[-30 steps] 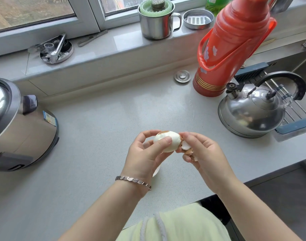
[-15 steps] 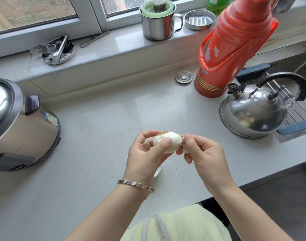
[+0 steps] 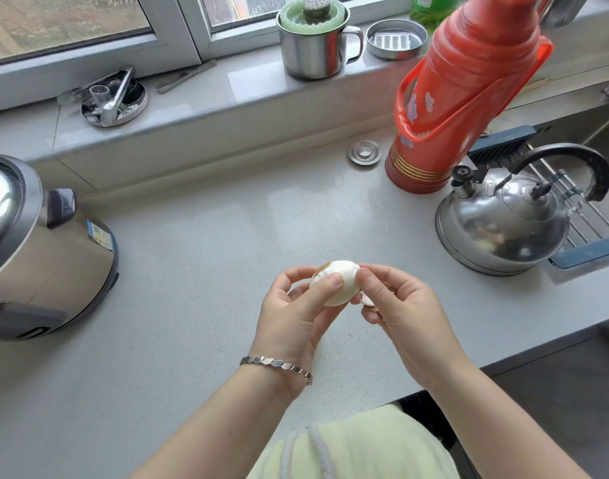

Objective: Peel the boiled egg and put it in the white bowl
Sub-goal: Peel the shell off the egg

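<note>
The mostly peeled white boiled egg (image 3: 341, 285), a brown shell patch at its far end, is held above the pale grey worktop (image 3: 192, 271) in the left hand's (image 3: 296, 319) curled fingers; the right hand (image 3: 403, 305) pinches a white shell fragment (image 3: 367, 299) beside it

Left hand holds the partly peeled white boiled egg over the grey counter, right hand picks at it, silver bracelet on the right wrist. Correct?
No: the head view shows the silver bracelet on the left wrist. The left hand does hold the partly peeled white boiled egg over the grey counter, and the right hand picks at it.
</note>
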